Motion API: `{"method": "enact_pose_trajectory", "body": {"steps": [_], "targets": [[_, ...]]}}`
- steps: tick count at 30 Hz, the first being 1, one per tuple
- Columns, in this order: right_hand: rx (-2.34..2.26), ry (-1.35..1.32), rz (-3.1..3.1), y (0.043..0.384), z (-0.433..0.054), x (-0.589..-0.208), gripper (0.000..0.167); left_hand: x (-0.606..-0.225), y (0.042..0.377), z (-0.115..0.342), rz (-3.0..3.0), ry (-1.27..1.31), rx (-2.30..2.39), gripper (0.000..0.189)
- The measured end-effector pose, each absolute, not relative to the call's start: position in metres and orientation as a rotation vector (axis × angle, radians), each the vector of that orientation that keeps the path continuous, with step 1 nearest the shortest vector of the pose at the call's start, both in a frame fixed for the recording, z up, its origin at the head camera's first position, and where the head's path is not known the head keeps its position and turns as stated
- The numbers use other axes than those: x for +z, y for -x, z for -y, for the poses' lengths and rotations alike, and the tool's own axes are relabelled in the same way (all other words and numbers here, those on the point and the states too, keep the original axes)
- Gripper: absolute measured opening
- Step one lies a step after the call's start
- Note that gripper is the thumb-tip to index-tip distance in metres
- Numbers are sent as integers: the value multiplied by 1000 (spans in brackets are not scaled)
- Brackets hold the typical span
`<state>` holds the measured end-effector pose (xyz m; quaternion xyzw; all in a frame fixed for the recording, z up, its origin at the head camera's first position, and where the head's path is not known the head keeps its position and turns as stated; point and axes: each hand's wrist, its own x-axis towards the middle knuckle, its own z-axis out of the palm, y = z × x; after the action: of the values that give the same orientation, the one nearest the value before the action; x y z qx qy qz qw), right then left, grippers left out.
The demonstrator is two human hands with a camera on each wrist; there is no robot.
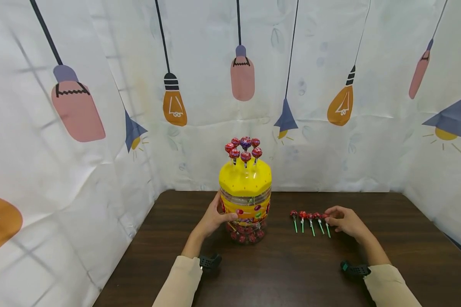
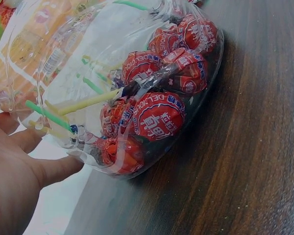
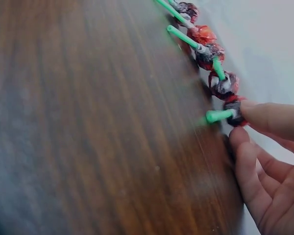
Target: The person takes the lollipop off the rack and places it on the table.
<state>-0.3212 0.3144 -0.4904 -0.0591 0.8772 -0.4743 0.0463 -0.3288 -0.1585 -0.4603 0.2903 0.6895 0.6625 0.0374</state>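
Note:
A clear plastic jar (image 1: pixel 246 212) with a yellow lid (image 1: pixel 244 181) stands upright on the table. Several lollipops (image 1: pixel 246 157) stick up out of the lid, stick end down. My left hand (image 1: pixel 214 217) holds the jar's left side, thumb across the front. Through the clear wall, the left wrist view shows red-wrapped lollipops (image 2: pixel 159 116) lying in the bottom. To the right of the jar, several lollipops (image 1: pixel 310 216) with green sticks lie in a row. My right hand (image 1: pixel 345 221) pinches the wrapped head of the rightmost lollipop (image 3: pixel 233 110) between thumb and finger.
The dark brown wooden table (image 1: pixel 276 273) reaches back to a white cloth backdrop (image 1: pixel 215 162) printed with hanging lamps. Black bands (image 1: pixel 210 261) circle both wrists.

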Motion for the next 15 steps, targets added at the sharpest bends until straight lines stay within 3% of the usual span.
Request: {"method": "enact_pose_trajectory", "body": {"steps": [15], "targets": [[-1320,331,-2637,313,-320,-460,50,-462,330,159,-2129,-901,2021,91]]}}
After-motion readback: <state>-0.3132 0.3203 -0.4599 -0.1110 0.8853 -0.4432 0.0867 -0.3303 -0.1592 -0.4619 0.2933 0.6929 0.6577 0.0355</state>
